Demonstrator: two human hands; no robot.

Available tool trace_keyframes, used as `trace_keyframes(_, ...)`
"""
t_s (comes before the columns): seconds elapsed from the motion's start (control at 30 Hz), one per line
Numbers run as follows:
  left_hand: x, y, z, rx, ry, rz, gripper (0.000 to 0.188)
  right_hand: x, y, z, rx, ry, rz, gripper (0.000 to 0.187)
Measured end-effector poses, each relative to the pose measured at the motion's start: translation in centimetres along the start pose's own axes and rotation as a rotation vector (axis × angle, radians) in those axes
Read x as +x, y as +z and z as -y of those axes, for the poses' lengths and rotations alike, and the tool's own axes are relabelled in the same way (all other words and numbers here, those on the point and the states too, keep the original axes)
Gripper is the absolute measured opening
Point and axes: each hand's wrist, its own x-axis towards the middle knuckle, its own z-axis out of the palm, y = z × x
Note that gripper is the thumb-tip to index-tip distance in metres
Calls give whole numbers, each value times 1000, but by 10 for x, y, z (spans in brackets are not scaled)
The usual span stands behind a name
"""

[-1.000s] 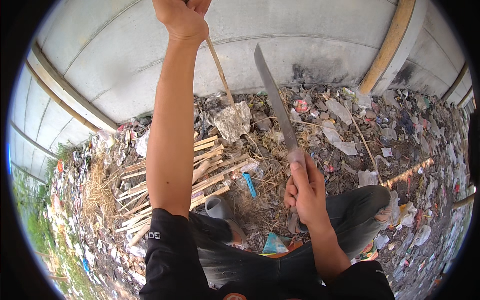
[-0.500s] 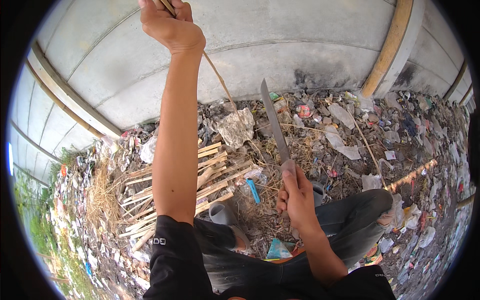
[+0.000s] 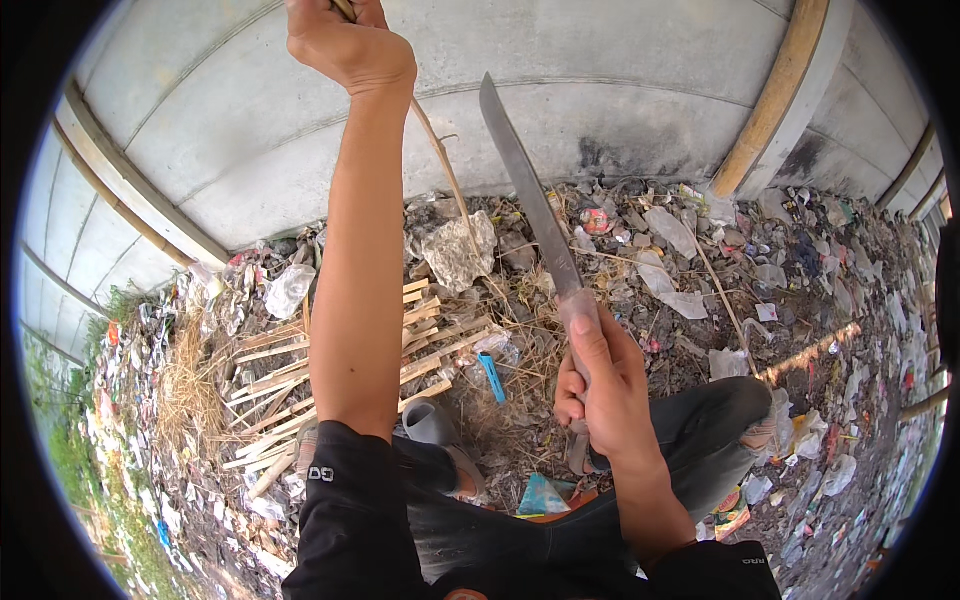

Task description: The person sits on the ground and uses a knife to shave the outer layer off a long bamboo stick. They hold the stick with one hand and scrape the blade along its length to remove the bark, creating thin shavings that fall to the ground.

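Observation:
High in the view, my left hand [image 3: 345, 48] is wrapped round a thin wooden stick [image 3: 438, 150]. Its lower end slants down to a rough pale rock [image 3: 458, 252] by the wall. My right hand [image 3: 605, 380] grips the handle of a machete [image 3: 530, 190], its long dark blade pointing up and slightly left, apart from the stick. Below my left forearm lies a pile of split wooden strips [image 3: 270, 400] on the littered ground. A blue plastic piece [image 3: 491, 377] rests to the right of the strips.
A grey concrete panel wall [image 3: 620, 110] runs across the far side, with a bamboo pole [image 3: 770, 100] leaning on it. Plastic scraps and dry straw [image 3: 190, 385] cover the ground. My bent legs [image 3: 700, 435] and a grey sandal [image 3: 430, 423] are close in front.
My right hand has raised the machete slightly, its tip now higher and farther left against the wall. My left hand keeps its hold on the stick, shifted slightly.

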Motion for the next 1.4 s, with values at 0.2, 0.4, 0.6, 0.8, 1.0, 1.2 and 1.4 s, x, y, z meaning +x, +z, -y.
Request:
trace_keyframes(0.2,2,-2,2,46,23,-21,66,-17,27,58,226,-673,-47,57)
trace_keyframes(0.4,-6,9,6,-21,-17,-61,65,-3,-12,-51,-166,-42,85,50)
trace_keyframes(0.6,-2,-1,14,-110,2,-37,55,-10,5,30,95,-126,-56,57)
trace_keyframes(0.8,-1,14,32,-400,-16,-19,38,-8,29,16,291,-832,-3,66)
trace_keyframes(1.0,-6,13,17,-31,-76,35,66,39,-41,-140,-129,316,-64,44)
trace_keyframes(1.2,9,-8,7,14,-79,88,64,60,-48,-106,-17,58,-169,46)
trace_keyframes(1.4,16,-16,8,32,-56,96,64,59,21,-12,254,-660,-92,47)
